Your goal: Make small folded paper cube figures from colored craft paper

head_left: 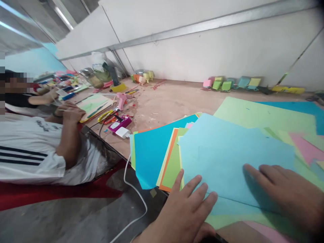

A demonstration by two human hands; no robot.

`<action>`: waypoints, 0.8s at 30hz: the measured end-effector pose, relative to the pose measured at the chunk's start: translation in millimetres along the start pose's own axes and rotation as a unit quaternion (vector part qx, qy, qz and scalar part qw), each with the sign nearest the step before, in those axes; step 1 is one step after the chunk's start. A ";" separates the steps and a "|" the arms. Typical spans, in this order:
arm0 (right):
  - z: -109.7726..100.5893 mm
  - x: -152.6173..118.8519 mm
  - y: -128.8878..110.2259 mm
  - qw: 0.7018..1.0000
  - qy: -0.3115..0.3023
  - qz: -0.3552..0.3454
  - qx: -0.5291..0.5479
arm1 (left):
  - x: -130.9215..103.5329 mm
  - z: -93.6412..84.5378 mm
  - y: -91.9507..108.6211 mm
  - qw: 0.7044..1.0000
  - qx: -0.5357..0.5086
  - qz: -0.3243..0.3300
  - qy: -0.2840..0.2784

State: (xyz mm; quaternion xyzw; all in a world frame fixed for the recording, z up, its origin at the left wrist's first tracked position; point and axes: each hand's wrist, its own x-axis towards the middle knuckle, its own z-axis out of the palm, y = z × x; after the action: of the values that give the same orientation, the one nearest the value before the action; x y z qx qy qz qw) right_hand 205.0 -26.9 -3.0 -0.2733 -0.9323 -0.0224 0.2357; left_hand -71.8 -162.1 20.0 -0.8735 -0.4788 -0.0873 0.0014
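Note:
Light blue paper (227, 155) lies on top of a pile of coloured sheets at the table's near edge. My left hand (189, 206) is at its lower left, fingers spread, with the fingertips at the sheet's edge. Over the right part of the same sheet is my right hand (286, 192), its index finger stretched out and the other fingers bent lightly; nothing shows in its grasp. To the left, a darker blue sheet (154, 148) overlaps orange and green sheets (172, 162).
Pink glue gun (121, 100), yellow-handled scissors (105, 115) and a purple device with a white plug (120, 125) lie left of the papers. Small paper models (222, 84) line the wall. A seated person (32, 145) is at the left; a white cable (134, 189) hangs down.

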 end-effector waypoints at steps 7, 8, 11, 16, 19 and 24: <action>-15.7 -5.3 -84.0 0.981 -0.082 -0.091 -0.149 | 13.8 3.3 0.7 1.000 -0.020 -0.005 0.015; -18.1 -16.0 -83.0 0.978 -0.090 -0.088 -0.168 | 11.1 3.8 -1.8 1.000 -0.014 0.002 0.025; -25.4 -53.8 -69.5 0.972 -0.102 -0.071 -0.201 | 0.4 6.4 -8.7 0.998 0.008 0.019 0.054; -33.1 -80.1 -56.7 0.976 -0.119 0.022 -0.180 | -11.5 9.3 -13.9 0.998 0.015 0.022 0.055; -37.2 -65.9 -59.8 0.974 -0.135 0.022 -0.182 | -11.6 6.4 -13.4 0.999 0.011 0.018 0.043; -33.4 -33.1 -60.0 0.972 -0.068 -0.057 -0.219 | -1.5 1.7 -9.6 0.999 0.011 0.030 0.020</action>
State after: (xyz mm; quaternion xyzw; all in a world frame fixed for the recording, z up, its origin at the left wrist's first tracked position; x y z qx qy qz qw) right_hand 212.6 -100.0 17.0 -0.2657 -0.9326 -0.2209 0.1044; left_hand -80.3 -158.0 17.3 -0.8856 -0.4531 -0.0996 0.0229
